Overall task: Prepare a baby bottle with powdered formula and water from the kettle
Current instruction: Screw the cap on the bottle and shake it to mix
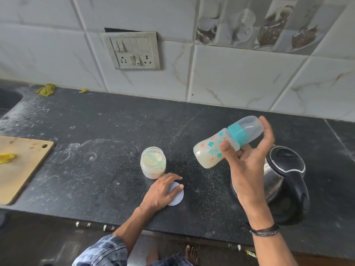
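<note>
My right hand (247,162) holds the baby bottle (215,150) in the air above the counter, tilted almost on its side, thumb across its body. The bottle has a teal collar, a clear cap and milky liquid inside. Left of it an open clear jar of formula powder (153,164) stands on the black counter (96,160), with a pale green scoop in it. My left hand (163,191) rests on the jar's round pale lid (177,194), which lies flat just in front of the jar. The steel kettle (282,175) with a black lid and handle stands behind my right wrist.
A wooden cutting board (21,167) with a yellow scrap lies at the left edge. A sink corner (7,100) is at the far left. A yellow cloth (46,89) lies by the tiled wall, which carries a switch and socket panel (134,50). Bare toes (191,254) show below the counter edge.
</note>
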Available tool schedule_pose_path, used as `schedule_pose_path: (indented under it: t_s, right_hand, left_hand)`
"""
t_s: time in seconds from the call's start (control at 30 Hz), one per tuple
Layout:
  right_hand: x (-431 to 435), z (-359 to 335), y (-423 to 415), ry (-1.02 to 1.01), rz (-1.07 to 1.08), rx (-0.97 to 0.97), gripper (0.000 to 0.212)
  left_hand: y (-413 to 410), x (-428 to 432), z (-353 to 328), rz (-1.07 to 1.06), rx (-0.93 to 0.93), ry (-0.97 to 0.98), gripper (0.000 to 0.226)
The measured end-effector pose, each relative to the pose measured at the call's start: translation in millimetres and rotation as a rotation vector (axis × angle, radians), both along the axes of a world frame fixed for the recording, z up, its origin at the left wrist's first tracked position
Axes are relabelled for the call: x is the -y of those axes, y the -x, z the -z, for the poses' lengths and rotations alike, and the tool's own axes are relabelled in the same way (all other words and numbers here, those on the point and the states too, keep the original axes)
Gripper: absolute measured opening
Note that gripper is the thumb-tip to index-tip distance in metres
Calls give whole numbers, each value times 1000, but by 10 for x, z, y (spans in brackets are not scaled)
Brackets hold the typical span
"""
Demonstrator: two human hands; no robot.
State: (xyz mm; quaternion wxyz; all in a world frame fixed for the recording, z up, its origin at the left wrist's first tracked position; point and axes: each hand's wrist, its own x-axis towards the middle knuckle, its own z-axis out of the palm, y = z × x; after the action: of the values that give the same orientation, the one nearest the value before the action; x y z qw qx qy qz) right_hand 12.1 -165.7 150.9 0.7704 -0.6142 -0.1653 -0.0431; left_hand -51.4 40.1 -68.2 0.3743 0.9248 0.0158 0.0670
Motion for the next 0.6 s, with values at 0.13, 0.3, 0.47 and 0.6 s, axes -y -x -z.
schedule_pose_path:
  t_s: [0.13, 0.3, 0.47, 0.6]
  right_hand:
    - [22, -6, 6, 6, -22, 10, 82]
    - [38, 15, 13, 14, -24, -3, 83]
    - [40, 46, 20, 36, -28, -1, 82]
    - [39, 70, 16, 55, -36, 1, 82]
  left_hand:
    - [0, 1, -4, -1, 0, 3, 41]
    - [4, 2, -8, -2, -2, 10, 40]
    - [4, -2, -7, 5, -3, 12, 41]
    - [-1, -1, -16, 9, -3, 16, 40]
